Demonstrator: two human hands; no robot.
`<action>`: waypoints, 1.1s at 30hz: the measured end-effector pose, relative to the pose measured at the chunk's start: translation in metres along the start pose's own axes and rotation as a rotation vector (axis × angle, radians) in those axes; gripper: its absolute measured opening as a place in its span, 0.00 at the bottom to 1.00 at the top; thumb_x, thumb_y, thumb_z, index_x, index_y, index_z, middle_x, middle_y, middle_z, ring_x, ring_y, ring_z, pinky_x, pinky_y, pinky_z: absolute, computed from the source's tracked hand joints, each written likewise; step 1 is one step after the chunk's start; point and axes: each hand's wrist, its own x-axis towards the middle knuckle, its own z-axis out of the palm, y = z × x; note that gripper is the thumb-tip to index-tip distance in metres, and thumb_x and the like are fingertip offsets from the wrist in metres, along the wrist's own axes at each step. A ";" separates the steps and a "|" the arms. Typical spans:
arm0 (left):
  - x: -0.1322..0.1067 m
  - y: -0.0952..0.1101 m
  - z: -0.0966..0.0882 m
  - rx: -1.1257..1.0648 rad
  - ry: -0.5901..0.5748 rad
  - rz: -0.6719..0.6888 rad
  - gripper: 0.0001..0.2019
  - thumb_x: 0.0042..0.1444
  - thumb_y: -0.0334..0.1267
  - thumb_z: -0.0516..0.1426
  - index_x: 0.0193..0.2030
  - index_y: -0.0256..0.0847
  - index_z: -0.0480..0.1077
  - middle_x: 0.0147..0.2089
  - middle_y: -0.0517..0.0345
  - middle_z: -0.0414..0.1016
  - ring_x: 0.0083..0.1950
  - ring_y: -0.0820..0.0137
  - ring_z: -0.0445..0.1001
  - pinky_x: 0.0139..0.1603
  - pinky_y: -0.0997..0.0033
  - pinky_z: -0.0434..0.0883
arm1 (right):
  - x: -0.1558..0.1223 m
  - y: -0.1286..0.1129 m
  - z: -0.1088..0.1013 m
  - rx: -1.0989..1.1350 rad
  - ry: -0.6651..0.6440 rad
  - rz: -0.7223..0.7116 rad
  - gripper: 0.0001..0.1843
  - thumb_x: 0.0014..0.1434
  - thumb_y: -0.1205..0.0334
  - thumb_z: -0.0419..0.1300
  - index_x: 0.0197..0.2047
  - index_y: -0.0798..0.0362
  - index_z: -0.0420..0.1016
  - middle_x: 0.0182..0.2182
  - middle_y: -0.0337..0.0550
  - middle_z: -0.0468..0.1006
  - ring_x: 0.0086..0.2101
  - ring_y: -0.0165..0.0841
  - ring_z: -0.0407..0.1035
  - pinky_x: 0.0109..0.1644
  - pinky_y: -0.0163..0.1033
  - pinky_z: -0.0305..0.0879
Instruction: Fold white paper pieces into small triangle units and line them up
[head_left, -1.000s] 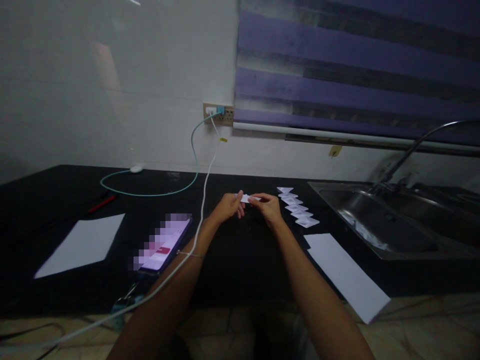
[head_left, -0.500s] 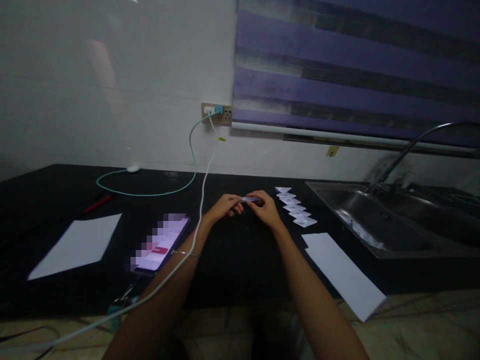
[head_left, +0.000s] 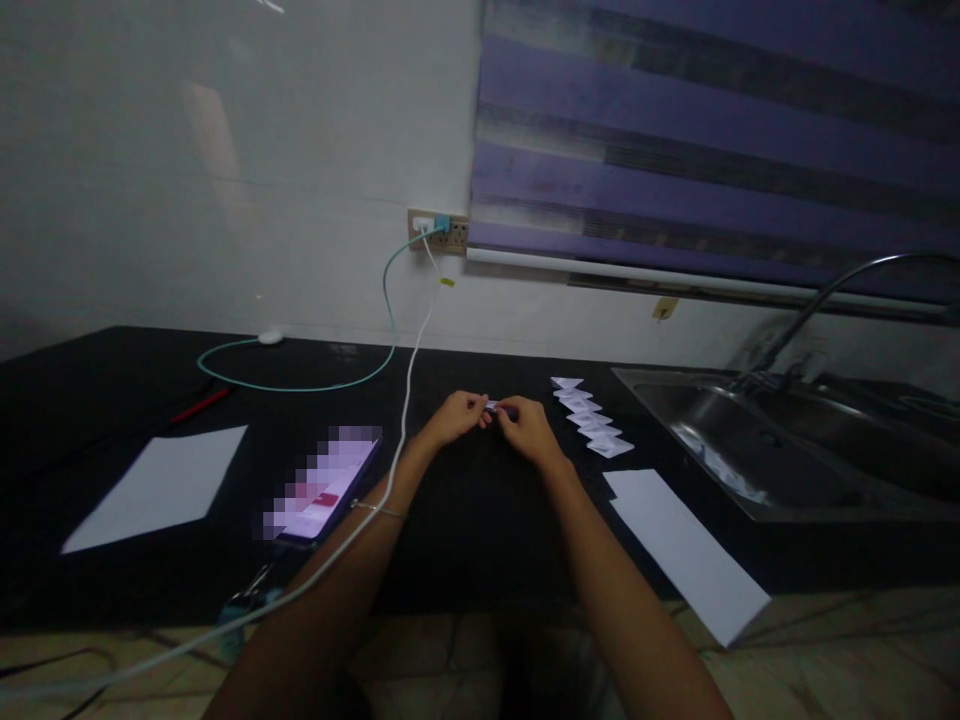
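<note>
Over the middle of the black countertop, my left hand [head_left: 459, 416] and my right hand [head_left: 527, 428] pinch a small folded piece of white paper [head_left: 491, 406] between them. Fingers of both hands cover most of it, so its exact shape is hidden. Just right of my right hand, several folded white paper pieces [head_left: 590, 418] with pointed ends lie in an overlapping slanted row. Nearer to me on that side are white paper strips [head_left: 682, 550], stacked and slightly offset at the front edge of the counter.
A white paper sheet [head_left: 165, 485] and a lit phone [head_left: 330, 490] lie on the left. The white cable [head_left: 407, 400] hangs across my left forearm from the wall socket [head_left: 455, 235]. At right is a steel sink [head_left: 750, 450] with a faucet [head_left: 825, 290].
My right hand has turned and its fingers have curled in, so the paper shows less now. Both hands have come closer together. The view has shifted slightly.
</note>
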 end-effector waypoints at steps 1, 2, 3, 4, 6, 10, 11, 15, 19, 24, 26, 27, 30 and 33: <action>0.000 0.001 0.000 0.018 0.000 0.002 0.26 0.67 0.52 0.48 0.33 0.31 0.77 0.28 0.51 0.78 0.29 0.72 0.74 0.34 0.74 0.67 | 0.001 -0.001 -0.002 0.007 -0.020 0.022 0.13 0.63 0.65 0.57 0.44 0.59 0.82 0.43 0.52 0.84 0.44 0.38 0.76 0.52 0.40 0.67; -0.001 0.002 0.000 0.038 0.003 0.003 0.26 0.67 0.51 0.48 0.33 0.31 0.77 0.28 0.52 0.77 0.28 0.72 0.73 0.34 0.73 0.67 | 0.003 -0.001 -0.005 0.016 -0.049 0.038 0.13 0.63 0.64 0.57 0.44 0.58 0.83 0.42 0.51 0.84 0.43 0.38 0.77 0.51 0.39 0.67; -0.001 0.004 0.000 0.057 0.009 0.005 0.26 0.67 0.51 0.48 0.32 0.32 0.77 0.27 0.52 0.77 0.28 0.72 0.73 0.34 0.73 0.67 | 0.005 0.000 -0.008 0.029 -0.091 0.051 0.14 0.63 0.63 0.57 0.43 0.58 0.83 0.41 0.50 0.84 0.42 0.38 0.77 0.50 0.39 0.67; -0.002 0.005 0.000 0.072 0.016 0.012 0.26 0.67 0.51 0.48 0.32 0.33 0.77 0.27 0.53 0.77 0.28 0.72 0.73 0.34 0.73 0.66 | 0.007 0.002 -0.012 0.044 -0.146 0.064 0.14 0.63 0.62 0.57 0.42 0.57 0.83 0.40 0.49 0.85 0.41 0.38 0.77 0.48 0.38 0.68; -0.004 0.009 0.001 0.091 0.013 0.029 0.25 0.67 0.50 0.48 0.33 0.33 0.77 0.28 0.54 0.77 0.29 0.71 0.73 0.33 0.73 0.65 | 0.011 0.006 -0.020 0.069 -0.277 0.090 0.14 0.64 0.61 0.57 0.42 0.58 0.83 0.38 0.47 0.85 0.40 0.37 0.77 0.43 0.37 0.67; -0.006 0.015 0.012 0.051 -0.063 0.041 0.22 0.67 0.48 0.48 0.37 0.34 0.76 0.30 0.54 0.77 0.30 0.71 0.73 0.33 0.73 0.67 | 0.011 0.006 -0.039 -0.123 -0.375 0.069 0.14 0.64 0.65 0.55 0.44 0.58 0.82 0.40 0.50 0.84 0.41 0.38 0.77 0.44 0.36 0.66; -0.006 0.017 0.016 0.040 -0.078 0.044 0.21 0.67 0.48 0.49 0.36 0.34 0.76 0.29 0.54 0.77 0.30 0.71 0.73 0.34 0.73 0.67 | 0.009 0.003 -0.044 -0.229 -0.352 0.048 0.15 0.64 0.67 0.54 0.45 0.58 0.82 0.41 0.51 0.84 0.42 0.38 0.76 0.46 0.37 0.65; -0.006 0.020 0.029 -0.012 -0.150 0.069 0.20 0.66 0.48 0.50 0.34 0.35 0.74 0.30 0.54 0.77 0.31 0.72 0.74 0.35 0.73 0.69 | -0.005 -0.015 -0.054 -0.624 -0.277 -0.062 0.15 0.65 0.67 0.51 0.45 0.59 0.78 0.44 0.56 0.80 0.45 0.41 0.74 0.47 0.39 0.65; -0.010 0.030 0.036 -0.081 -0.189 0.033 0.21 0.66 0.49 0.50 0.34 0.34 0.74 0.31 0.52 0.78 0.30 0.72 0.74 0.36 0.73 0.69 | -0.020 -0.024 -0.061 -0.757 -0.311 -0.143 0.11 0.64 0.65 0.54 0.45 0.58 0.76 0.44 0.54 0.78 0.45 0.42 0.72 0.44 0.40 0.65; -0.018 0.047 0.040 -0.203 -0.273 0.046 0.21 0.63 0.53 0.55 0.37 0.33 0.74 0.32 0.53 0.78 0.31 0.72 0.74 0.36 0.72 0.69 | -0.042 -0.016 -0.082 -0.693 -0.371 -0.146 0.12 0.66 0.67 0.52 0.43 0.57 0.77 0.43 0.53 0.77 0.45 0.41 0.71 0.44 0.39 0.65; -0.020 0.050 0.042 -0.215 -0.305 0.055 0.22 0.63 0.55 0.55 0.38 0.34 0.74 0.32 0.54 0.78 0.30 0.73 0.73 0.35 0.72 0.68 | -0.055 -0.005 -0.099 -0.649 -0.344 -0.169 0.13 0.66 0.69 0.52 0.43 0.57 0.78 0.43 0.54 0.77 0.46 0.41 0.70 0.48 0.40 0.65; -0.020 0.050 0.042 -0.207 -0.313 0.058 0.22 0.63 0.56 0.54 0.38 0.35 0.74 0.32 0.54 0.77 0.29 0.73 0.73 0.34 0.72 0.68 | -0.062 0.001 -0.109 -0.625 -0.336 -0.201 0.13 0.66 0.70 0.52 0.43 0.57 0.78 0.44 0.54 0.77 0.47 0.41 0.69 0.50 0.41 0.65; -0.019 0.046 0.043 -0.162 -0.320 0.053 0.22 0.64 0.56 0.53 0.40 0.35 0.73 0.30 0.56 0.76 0.26 0.75 0.70 0.30 0.74 0.65 | -0.085 0.025 -0.142 -0.625 -0.323 -0.221 0.14 0.64 0.73 0.53 0.44 0.55 0.79 0.46 0.53 0.77 0.47 0.40 0.68 0.49 0.41 0.66; -0.018 0.039 0.044 -0.115 -0.341 0.046 0.21 0.63 0.55 0.54 0.41 0.36 0.73 0.28 0.58 0.74 0.25 0.75 0.69 0.28 0.74 0.64 | -0.100 0.047 -0.164 -0.666 -0.321 -0.167 0.13 0.64 0.71 0.53 0.44 0.54 0.80 0.43 0.52 0.78 0.45 0.39 0.69 0.48 0.41 0.67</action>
